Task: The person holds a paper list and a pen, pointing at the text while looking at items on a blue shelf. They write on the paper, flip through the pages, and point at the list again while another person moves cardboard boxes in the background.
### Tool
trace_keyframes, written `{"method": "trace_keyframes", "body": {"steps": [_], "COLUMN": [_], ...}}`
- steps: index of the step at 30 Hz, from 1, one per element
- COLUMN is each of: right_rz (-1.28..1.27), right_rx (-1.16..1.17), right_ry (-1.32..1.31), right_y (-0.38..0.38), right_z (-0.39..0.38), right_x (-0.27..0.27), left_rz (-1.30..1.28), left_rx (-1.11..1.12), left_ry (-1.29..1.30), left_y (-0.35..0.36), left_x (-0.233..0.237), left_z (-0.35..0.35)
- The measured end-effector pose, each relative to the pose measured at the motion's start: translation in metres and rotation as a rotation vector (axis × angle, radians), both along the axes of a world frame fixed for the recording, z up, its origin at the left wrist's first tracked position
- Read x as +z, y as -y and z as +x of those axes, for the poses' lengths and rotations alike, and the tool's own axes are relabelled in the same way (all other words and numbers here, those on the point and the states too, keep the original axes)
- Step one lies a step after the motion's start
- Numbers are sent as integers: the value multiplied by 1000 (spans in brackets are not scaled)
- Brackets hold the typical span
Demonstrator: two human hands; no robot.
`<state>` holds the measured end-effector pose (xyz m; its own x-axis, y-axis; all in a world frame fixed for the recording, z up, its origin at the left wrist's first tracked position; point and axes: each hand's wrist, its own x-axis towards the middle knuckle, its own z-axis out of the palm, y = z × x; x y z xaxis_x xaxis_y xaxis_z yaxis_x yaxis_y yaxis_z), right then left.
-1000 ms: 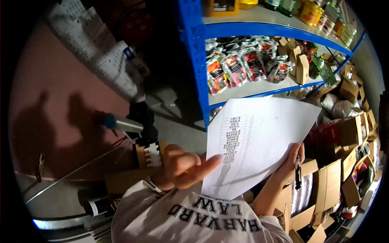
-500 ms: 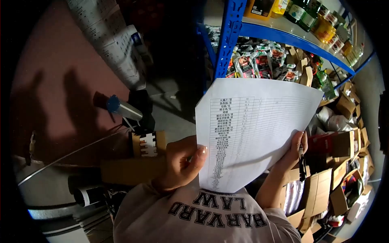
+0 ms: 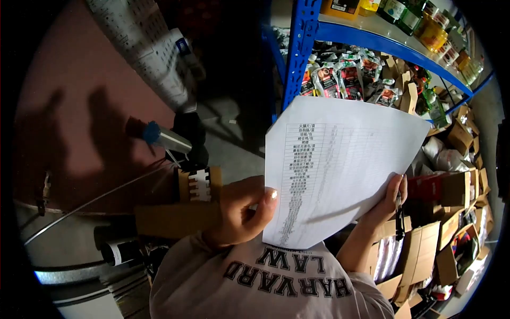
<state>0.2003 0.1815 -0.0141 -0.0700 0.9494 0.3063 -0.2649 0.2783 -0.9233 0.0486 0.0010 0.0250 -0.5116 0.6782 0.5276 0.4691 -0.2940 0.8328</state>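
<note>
A white paper sheet (image 3: 350,165) printed with a table of rows is held up in front of my chest. My left hand (image 3: 244,210) pinches its left edge, thumb on the front and fingers curled behind. At the lower right edge, my right hand (image 3: 385,201) grips the sheet. A black pen (image 3: 399,217) hangs point-down from that same hand. The sheet bends slightly, and a thin shadow crosses its lower part. Most of the print is too small to read.
A blue metal shelf (image 3: 300,58) holds bottles (image 3: 409,21) on top and printed packets (image 3: 350,80) below. Opened cardboard boxes (image 3: 419,250) crowd the right side. On the left are a blue-capped cylinder (image 3: 167,139), a carton (image 3: 199,183) and a reddish wall (image 3: 74,117).
The view has shifted slightly, so the background and sheet sit a little further right. Both hands keep the same hold on the sheet, and the pen stays in my right hand.
</note>
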Motion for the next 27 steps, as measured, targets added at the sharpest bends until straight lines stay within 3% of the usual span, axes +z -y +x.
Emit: {"method": "trace_keyframes", "body": {"steps": [15,27], "right_rz": [16,65], "right_rx": [18,64], "right_ry": [-18,56], "right_y": [0,-3], "right_z": [-4,-6], "right_x": [5,1], "left_rz": [50,75], "left_rx": [73,70], "left_ry": [-87,1], "left_y": [-1,5], "left_x": [4,3], "left_z": [2,-1]}}
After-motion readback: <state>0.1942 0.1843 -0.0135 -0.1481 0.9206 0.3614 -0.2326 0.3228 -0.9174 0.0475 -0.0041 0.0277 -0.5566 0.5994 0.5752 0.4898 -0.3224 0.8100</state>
